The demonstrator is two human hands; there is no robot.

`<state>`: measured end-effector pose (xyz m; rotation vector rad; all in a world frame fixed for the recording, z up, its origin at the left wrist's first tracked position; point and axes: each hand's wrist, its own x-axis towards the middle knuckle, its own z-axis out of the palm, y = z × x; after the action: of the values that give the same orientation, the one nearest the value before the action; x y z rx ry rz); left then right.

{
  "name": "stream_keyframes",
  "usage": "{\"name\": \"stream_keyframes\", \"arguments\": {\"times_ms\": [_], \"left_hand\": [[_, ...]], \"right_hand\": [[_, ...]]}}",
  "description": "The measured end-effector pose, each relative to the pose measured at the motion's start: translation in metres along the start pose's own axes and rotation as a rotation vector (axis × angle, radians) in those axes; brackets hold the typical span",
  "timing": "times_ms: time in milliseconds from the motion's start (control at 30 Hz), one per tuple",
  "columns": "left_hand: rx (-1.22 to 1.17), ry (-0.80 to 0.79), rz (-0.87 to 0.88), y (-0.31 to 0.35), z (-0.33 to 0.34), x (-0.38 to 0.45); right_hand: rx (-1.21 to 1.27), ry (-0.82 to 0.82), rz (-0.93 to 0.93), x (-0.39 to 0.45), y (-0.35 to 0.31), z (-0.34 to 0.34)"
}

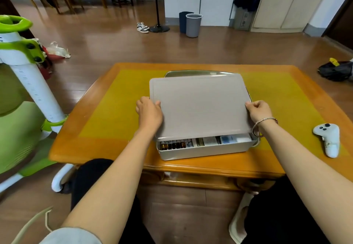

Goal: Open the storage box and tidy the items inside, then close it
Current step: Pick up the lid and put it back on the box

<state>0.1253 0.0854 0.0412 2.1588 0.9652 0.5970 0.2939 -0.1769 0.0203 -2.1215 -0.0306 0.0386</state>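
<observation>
While both hands grip the lid (199,106) by its side edges, the storage box (206,149) sits on the middle of the low orange table (80,144), near the table's front edge. Taking the box as landmark, left to right: far left of it, off the table, a green-and-white chair frame (28,83). Just left of the box, the left hand (150,113) holds the lid's left edge, thumb on top of the lid, other fingers curled under the edge and out of sight, so their spread cannot be told. The grey lid is over the box, tilted, near edge raised, leaving a gap along the box's front. Through that gap: a row of small brown bottles (172,146) at the box's left end, then white and pale packets (210,140) toward its right end, packed side by side. A metal tray (191,73) shows behind the box, its rim peeking past the lid's far edge. At the box's right side the right hand (258,110) pinches the lid's right edge, fingers curled close together, thumb on top; a bracelet (264,124) on that wrist. Well right of the box, on the yellow mat (114,114), a white controller (327,138) lies apart from everything. Behind the box, across the floor, a grey bin (193,25).
</observation>
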Motion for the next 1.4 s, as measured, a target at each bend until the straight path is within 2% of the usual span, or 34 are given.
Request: {"name": "stream_keyframes", "arguments": {"times_ms": [333,567,1100,1400], "left_hand": [[0.151,-0.106,-0.143,-0.027,0.034,-0.010],[0.209,-0.092,-0.109,-0.031,0.040,-0.013],[0.204,-0.076,-0.097,-0.023,0.044,-0.013],[0.313,-0.131,-0.123,-0.031,0.050,-0.024]], "right_hand": [[-0.150,0.029,-0.050,-0.012,0.028,0.013],[-0.257,0.071,-0.182,-0.015,0.035,0.014],[-0.217,0.105,-0.164,-0.012,0.041,0.012],[-0.249,0.042,-0.161,-0.015,0.046,0.017]]}}
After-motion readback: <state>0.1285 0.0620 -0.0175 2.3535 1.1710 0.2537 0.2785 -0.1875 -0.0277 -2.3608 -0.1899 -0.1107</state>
